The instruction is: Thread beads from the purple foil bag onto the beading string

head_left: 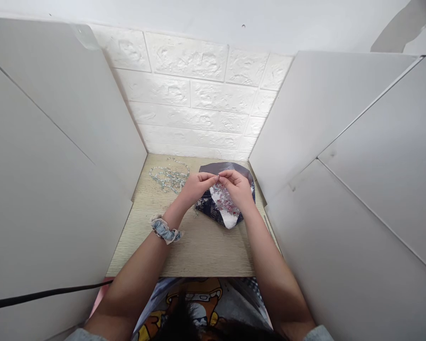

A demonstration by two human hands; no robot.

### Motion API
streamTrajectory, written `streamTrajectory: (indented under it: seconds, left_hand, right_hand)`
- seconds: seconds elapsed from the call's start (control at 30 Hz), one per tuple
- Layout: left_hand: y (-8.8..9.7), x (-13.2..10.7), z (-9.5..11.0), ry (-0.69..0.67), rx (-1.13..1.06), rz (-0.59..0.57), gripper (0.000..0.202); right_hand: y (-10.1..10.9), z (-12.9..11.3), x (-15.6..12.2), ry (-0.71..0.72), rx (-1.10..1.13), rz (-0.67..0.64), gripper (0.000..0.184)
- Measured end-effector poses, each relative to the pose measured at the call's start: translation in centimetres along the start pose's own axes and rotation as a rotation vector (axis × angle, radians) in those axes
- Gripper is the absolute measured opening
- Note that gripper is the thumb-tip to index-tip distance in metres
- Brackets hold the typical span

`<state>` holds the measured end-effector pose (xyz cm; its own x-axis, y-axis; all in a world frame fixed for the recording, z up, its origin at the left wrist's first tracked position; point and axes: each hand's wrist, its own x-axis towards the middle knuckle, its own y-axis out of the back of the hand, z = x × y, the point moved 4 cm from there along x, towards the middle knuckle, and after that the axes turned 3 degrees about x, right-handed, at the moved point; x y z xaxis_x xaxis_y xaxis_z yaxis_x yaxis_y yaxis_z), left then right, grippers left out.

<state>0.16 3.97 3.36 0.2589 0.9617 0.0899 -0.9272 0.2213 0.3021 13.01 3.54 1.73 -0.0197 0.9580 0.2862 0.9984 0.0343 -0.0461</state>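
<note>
My left hand [198, 185] and my right hand [236, 186] meet fingertip to fingertip above a dark patterned tray [227, 169] that holds a heap of small pink beads [223, 199] on a white inner surface. Both hands are pinched closed on something tiny between them, too small to name. A blue scrunchie [164, 230] sits on my left wrist. To the left of my left hand lies a strand of pale bluish beads [169, 176] coiled on the wooden table [202, 246].
White panels [67, 156] wall the table on the left and right, and a white brick-pattern wall [191, 99] closes the back. A black cable [46, 294] runs across the lower left. The table's near edge lies just above my lap.
</note>
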Motion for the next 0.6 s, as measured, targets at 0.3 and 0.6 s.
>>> streamTrajectory:
  seconds: [0.3,0.6]
  left_hand:
    - [0.12,-0.06,0.08,0.040,0.017,-0.012,0.029]
    - [-0.08,-0.21,-0.04,0.071,-0.014,-0.016,0.035]
  right_hand:
    - [-0.20,0.20,-0.08,-0.013,-0.035,-0.031,0.014]
    - [-0.14,-0.15,-0.38,0.041,-0.236,-0.036,0.014]
